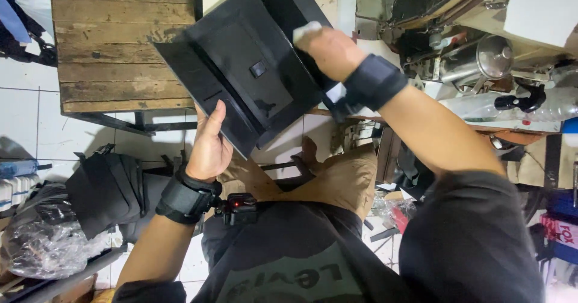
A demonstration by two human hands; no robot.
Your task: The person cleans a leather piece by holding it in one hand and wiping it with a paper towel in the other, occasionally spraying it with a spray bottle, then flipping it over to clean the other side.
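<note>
I hold a flat black leather panel [241, 68], shaped like an open bag flap with a small rectangular tab at its middle, above my lap. My left hand [211, 143] grips its lower left edge, thumb on top. My right hand [328, 50] is closed on a small white cloth or pad [306, 32] and presses it against the panel's upper right part. Both wrists wear black straps.
A wooden plank stool [114, 44] stands on the white tiled floor at upper left. A sewing machine [475, 44] sits on a table at upper right. A black bag [108, 188] and clear plastic wrap [45, 243] lie at lower left.
</note>
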